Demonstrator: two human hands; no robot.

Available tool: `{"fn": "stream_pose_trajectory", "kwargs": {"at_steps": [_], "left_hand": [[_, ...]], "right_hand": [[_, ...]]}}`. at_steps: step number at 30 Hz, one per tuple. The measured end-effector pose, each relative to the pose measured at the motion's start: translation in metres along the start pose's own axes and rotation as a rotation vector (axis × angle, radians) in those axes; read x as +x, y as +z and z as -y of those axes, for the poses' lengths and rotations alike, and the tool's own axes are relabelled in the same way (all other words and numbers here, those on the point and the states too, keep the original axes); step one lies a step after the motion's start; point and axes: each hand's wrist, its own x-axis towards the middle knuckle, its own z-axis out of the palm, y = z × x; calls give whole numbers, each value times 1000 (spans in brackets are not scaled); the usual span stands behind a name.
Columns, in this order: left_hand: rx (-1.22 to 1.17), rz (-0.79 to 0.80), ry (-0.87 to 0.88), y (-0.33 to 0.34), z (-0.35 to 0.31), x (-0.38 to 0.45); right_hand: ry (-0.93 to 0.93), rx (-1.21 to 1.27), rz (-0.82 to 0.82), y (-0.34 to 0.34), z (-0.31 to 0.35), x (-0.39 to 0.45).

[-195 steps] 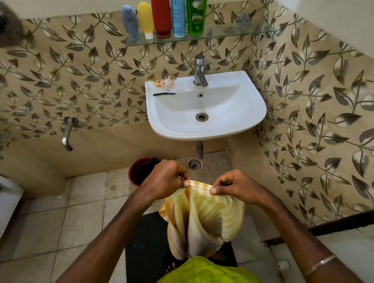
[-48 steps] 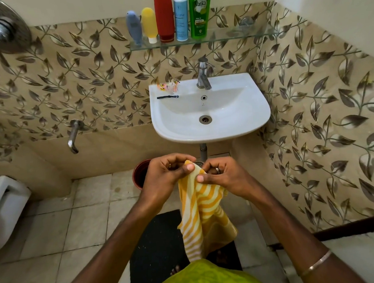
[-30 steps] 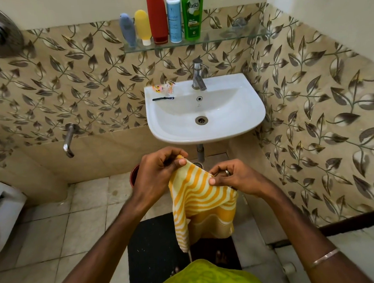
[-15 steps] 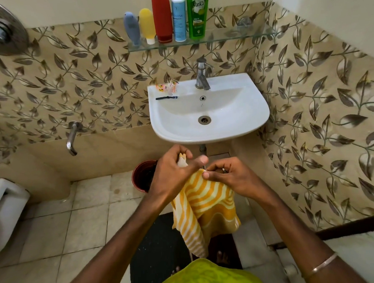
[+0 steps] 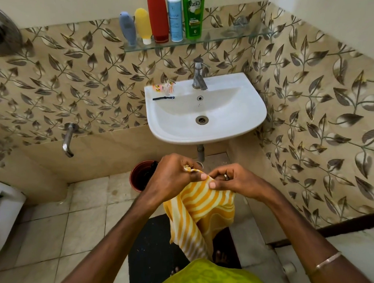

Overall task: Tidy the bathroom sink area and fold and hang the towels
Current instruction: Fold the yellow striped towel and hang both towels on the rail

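A yellow and white striped towel hangs folded in front of me, below the white sink. My left hand grips the towel's top edge, fingers curled round it. My right hand pinches the same top edge just beside it, thumb on the cloth. The two hands are nearly touching. On the sink's left rim lie a small orange packet and a black hair clip.
A glass shelf above the tap carries several bottles. A dark red bucket stands on the floor under the sink. A black mat lies under my feet. A wall tap and a toilet are at left.
My hands have come close together on the towel's top edge, and the towel hangs narrower than it did at the start. In the last half second little has moved.
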Motion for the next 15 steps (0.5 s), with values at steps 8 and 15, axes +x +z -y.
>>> {"fn": "stream_pose_trajectory", "kwargs": {"at_steps": [8,15], "left_hand": [[18,46,-45,-13,6,-1],[37,-60,-49,-20,15,-7]], "right_hand": [[109,-9,60,-9,-6,3],[-29,-18,-94,-1,1,3]]}}
